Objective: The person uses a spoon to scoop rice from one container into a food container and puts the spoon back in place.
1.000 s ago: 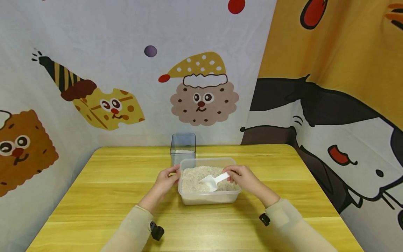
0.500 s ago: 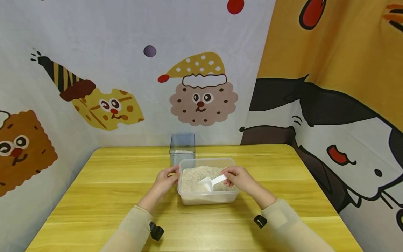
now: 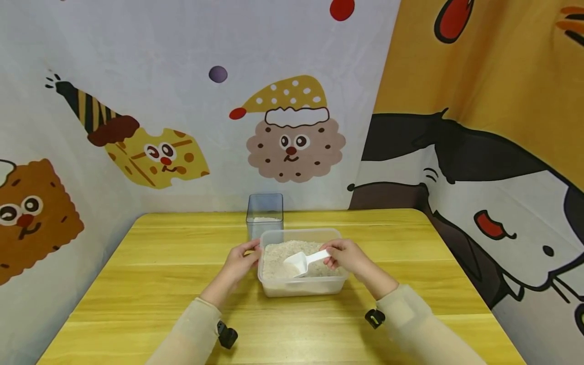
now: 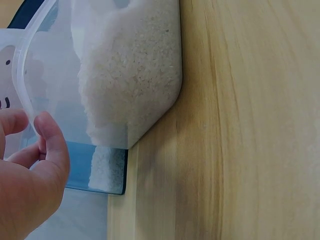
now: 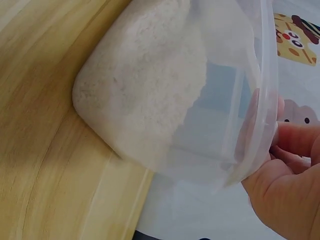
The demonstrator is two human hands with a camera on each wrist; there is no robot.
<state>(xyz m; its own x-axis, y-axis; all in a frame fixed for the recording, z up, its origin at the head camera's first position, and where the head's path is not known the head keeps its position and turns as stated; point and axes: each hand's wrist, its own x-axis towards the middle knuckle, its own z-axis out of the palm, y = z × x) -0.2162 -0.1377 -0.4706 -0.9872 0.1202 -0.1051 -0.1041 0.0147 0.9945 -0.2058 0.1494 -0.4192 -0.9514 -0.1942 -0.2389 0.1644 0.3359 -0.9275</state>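
A clear plastic tub [image 3: 303,289] filled with pale rice [image 3: 284,251] stands on the table. My left hand [image 3: 239,262] pinches its left rim between thumb and fingers, seen close up in the left wrist view. A white plastic scoop [image 3: 298,263] lies tilted in the rice, its bowl pointing left with some grains in it. My right hand [image 3: 348,256] grips the scoop's handle over the tub's right side. In the right wrist view the tub's wall hides the scoop and parts of the right fingers.
Behind the tub, a bluish see-through canister [image 3: 264,207] holds some white rice. The wooden table [image 3: 182,268] meets a cartoon-printed cloth [image 3: 191,101] at the back. Both wrists wear small black cameras [image 3: 226,335].
The right hand and scoop have shifted a little to the left through the rice. The left hand and the tub have stayed in place.
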